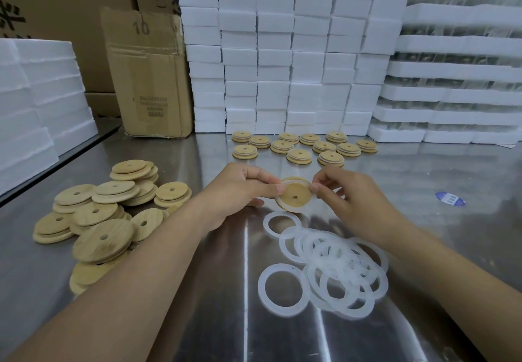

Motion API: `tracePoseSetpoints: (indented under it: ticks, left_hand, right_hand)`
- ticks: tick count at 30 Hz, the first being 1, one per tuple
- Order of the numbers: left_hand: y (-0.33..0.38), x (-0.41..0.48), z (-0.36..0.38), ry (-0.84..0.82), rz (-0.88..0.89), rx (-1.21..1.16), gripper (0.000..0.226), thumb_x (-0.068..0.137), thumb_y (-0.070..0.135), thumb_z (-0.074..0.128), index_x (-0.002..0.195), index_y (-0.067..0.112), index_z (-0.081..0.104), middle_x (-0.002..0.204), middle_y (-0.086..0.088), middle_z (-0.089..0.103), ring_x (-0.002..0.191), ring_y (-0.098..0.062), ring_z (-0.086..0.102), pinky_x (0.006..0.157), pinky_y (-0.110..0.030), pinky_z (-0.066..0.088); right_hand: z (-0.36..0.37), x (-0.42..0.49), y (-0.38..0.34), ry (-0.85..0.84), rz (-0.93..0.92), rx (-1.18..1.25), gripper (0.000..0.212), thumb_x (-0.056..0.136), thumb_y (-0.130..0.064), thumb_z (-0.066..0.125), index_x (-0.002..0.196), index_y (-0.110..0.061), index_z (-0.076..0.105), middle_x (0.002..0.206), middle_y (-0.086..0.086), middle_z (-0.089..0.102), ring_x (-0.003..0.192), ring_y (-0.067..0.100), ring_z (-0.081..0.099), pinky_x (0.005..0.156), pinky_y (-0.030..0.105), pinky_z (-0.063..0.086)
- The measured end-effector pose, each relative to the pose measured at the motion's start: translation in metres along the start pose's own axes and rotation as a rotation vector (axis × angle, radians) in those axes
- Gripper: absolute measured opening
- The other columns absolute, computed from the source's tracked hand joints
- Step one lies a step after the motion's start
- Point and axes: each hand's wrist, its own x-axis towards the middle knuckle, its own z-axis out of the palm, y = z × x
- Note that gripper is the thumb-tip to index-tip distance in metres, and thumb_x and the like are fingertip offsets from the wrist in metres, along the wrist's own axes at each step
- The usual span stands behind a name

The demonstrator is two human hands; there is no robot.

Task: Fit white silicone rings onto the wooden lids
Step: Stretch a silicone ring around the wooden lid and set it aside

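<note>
Round wooden lid with a small centre hole (295,196) hung at the centre of the frame, tilted with its stepped face toward the camera, just above the shiny steel table (197,277). A white silicone ring (285,183) lay around its raised step, showing as a pale band along the upper-left and lower edges. The left hand (240,189) grasped the lid's left edge, thumb on the near face and fingers curled behind. The right hand (347,195) pinched the right edge between thumb and forefinger, where ring met wood. Its other fingers were loosely curled, and whether they touched the lid could not be told.

Just below the held lid, in the lower centre, a heap of loose white silicone rings (339,265) lay overlapping on the table, with two single ones at its left fringe. At the left of the frame a jumbled pile of bare wooden lids (104,237) rested on the table, some stacked, some leaning. Above the hands, about a dozen ringed lids (299,156) lay flat in rough rows, stepped side up. A blue-and-white oval sticker (450,199) lay on the table at the right.

Behind the rows stood a wall of stacked white foam blocks (282,51), with stacked white foam trays (457,93) at the upper right. A dented brown cardboard box (147,79) stood at the upper left, and more white foam slabs (36,102) were at the far left edge.
</note>
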Motion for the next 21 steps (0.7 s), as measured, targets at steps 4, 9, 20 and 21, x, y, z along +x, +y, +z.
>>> tracePoseSetpoints:
  ticks: [4, 9, 20, 21]
  left_hand:
    - [0.001, 0.001, -0.008, -0.021, -0.006, 0.037, 0.01, 0.083, 0.029, 0.092, 0.092, 0.029, 0.087, 0.1, 0.001, 0.084, 0.103, -0.009, 0.078, 0.088, -0.028, 0.06]
    - [0.0, 0.001, -0.01, -0.028, -0.01, 0.077, 0.015, 0.079, 0.032, 0.095, 0.092, 0.031, 0.087, 0.097, 0.002, 0.084, 0.097, -0.006, 0.079, 0.079, -0.02, 0.058]
    - [-0.006, 0.0, -0.013, -0.052, 0.056, 0.227, 0.027, 0.075, 0.054, 0.093, 0.088, 0.032, 0.087, 0.088, 0.003, 0.083, 0.081, -0.009, 0.074, 0.091, -0.035, 0.06]
    - [-0.006, 0.0, -0.012, -0.054, 0.07, 0.238, 0.026, 0.075, 0.053, 0.093, 0.087, 0.032, 0.087, 0.088, 0.003, 0.083, 0.08, -0.008, 0.074, 0.088, -0.032, 0.059]
  right_hand:
    - [0.0, 0.001, 0.001, -0.013, -0.001, 0.0, 0.012, 0.105, -0.038, 0.061, 0.099, -0.03, 0.068, 0.09, -0.02, 0.071, 0.093, -0.001, 0.067, 0.083, 0.031, 0.058]
    - [0.001, 0.001, -0.001, -0.018, 0.006, -0.004, 0.014, 0.104, -0.04, 0.06, 0.1, -0.029, 0.069, 0.09, -0.021, 0.071, 0.092, -0.002, 0.067, 0.084, 0.029, 0.058]
    - [-0.002, -0.002, -0.003, -0.063, 0.105, 0.106, 0.007, 0.1, -0.033, 0.07, 0.093, -0.03, 0.071, 0.092, -0.015, 0.074, 0.093, 0.0, 0.069, 0.085, 0.029, 0.059]
    - [-0.002, -0.002, -0.003, -0.063, 0.118, 0.118, 0.007, 0.099, -0.032, 0.07, 0.093, -0.028, 0.072, 0.091, -0.014, 0.075, 0.091, 0.001, 0.07, 0.085, 0.028, 0.059]
